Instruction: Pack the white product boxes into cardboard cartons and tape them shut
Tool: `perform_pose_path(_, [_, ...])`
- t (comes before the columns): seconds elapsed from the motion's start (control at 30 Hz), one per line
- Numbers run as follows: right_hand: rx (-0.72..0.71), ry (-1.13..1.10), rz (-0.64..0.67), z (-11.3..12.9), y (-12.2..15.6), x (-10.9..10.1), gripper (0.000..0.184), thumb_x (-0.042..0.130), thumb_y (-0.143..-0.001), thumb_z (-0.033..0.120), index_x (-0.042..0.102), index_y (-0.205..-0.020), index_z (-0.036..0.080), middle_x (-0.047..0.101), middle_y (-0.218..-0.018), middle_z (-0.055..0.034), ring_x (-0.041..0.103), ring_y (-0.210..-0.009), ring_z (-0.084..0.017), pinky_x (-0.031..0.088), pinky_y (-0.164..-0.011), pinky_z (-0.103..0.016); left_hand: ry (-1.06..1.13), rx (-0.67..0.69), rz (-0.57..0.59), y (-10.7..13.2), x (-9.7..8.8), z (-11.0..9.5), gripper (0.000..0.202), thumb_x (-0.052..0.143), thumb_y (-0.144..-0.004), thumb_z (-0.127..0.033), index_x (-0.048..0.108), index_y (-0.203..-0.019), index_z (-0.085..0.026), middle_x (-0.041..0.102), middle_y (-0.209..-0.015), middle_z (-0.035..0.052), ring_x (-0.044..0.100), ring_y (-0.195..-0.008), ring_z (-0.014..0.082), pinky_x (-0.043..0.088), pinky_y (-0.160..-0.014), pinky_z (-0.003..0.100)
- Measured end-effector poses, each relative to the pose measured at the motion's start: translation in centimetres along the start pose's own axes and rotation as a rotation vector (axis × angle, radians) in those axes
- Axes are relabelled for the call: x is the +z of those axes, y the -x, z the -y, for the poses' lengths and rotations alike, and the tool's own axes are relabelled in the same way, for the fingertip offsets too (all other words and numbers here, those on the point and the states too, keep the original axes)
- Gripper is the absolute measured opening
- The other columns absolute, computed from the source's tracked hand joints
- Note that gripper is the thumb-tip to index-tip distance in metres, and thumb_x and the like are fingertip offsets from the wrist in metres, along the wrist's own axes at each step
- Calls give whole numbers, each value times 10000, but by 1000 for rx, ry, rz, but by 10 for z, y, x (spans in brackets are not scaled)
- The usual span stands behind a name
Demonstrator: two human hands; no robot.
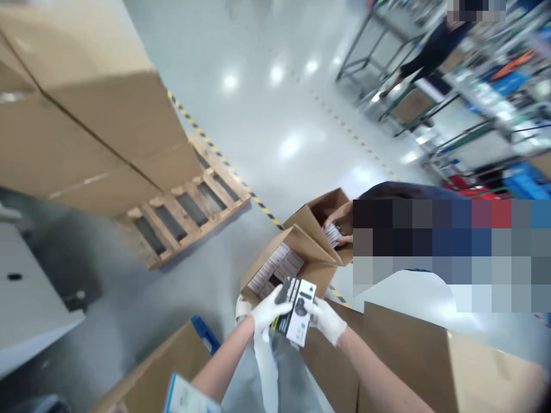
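Both of my hands wear white gloves. A printed black-and-white product box [295,310] is held between them, with dark product pictures on its face. My left hand [270,310] grips its left side, and my right hand [328,320] grips its right side. Just beyond it stands an open cardboard carton [316,244], partly filled with rows of small boxes [275,267] showing their labelled sides. Behind that is a second open carton [307,217], where a co-worker's hands [340,221] hold another small box [333,234].
Large stacked cartons [107,120] rest on a wooden pallet [189,206] at the left. Yellow-black tape [215,152] marks the floor. More cardboard [404,350] lies at lower right, and another carton [159,367] at lower left. Workbenches and a person [439,49] are at upper right.
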State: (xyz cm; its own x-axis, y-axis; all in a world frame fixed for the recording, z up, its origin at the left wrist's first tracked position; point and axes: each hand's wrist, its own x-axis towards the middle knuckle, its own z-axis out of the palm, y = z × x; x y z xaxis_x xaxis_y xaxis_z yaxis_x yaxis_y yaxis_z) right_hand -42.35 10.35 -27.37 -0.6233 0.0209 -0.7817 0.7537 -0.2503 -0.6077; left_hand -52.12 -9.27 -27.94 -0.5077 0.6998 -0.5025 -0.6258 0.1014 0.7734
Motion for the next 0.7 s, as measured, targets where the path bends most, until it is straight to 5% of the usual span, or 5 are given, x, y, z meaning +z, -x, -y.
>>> perform_pose_path(0.17, [-242,-353,1,23,113,42,632,900,-646,443,674,-1184,201,739,-1166,-136,707,-1098,-359,539,-970,-538,84,75,40,83,42,-42,878,825,-748,-567,507,-1517,-284,554,-1547,109,492,-1451,365,373,-1238,501])
perform_pose_path(0.3, [-396,-461,71,15,175,49,668,871,-563,239,685,-1204,257,747,-1113,-57,703,-1074,-326,545,-938,-479,-76,45,93,121,78,-75,916,839,-711,-587,507,-1519,-312,585,-1515,112,482,-1456,387,369,-1239,512])
perform_pose_path(0.5, [-552,-539,-82,-42,250,6,649,766,-488,109,718,-1122,244,765,-946,4,715,-891,-248,533,-768,-327,-535,10,184,128,162,-82,1016,791,-702,-624,387,-1595,-359,555,-1551,53,365,-1533,367,290,-1284,482])
perform_pose_path(0.7, [-627,-730,-420,-125,334,-39,581,699,-513,93,717,-1086,185,773,-957,-22,707,-870,-250,549,-742,-337,-864,62,513,132,295,-61,934,725,-817,-563,319,-1631,-350,440,-1643,22,337,-1555,306,220,-1315,437])
